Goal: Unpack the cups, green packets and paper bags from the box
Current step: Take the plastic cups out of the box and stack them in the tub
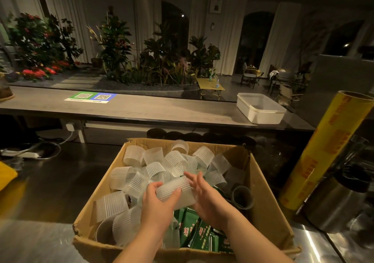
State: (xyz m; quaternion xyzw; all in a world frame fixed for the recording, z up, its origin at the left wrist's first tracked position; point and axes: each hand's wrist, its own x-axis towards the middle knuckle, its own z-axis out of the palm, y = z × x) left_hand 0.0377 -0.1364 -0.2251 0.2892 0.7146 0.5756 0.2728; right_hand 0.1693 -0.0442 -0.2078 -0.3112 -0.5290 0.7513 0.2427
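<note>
Left hand (159,200) curls round a ribbed translucent plastic cup (179,183), lower centre; right hand (204,196) lies flat against it. Likely light, crushable: hold the sidewalls.

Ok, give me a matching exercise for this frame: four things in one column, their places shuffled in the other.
Things:
1. ribbed clear cup
2. green packets
3. white tub
4. yellow cling-film roll

Places:
a. outside the cardboard box, to its right
b. on the far counter
c. held by the left hand
d. inside the box, at its near edge

Pairs: 1-c; 2-d; 3-b; 4-a
</note>
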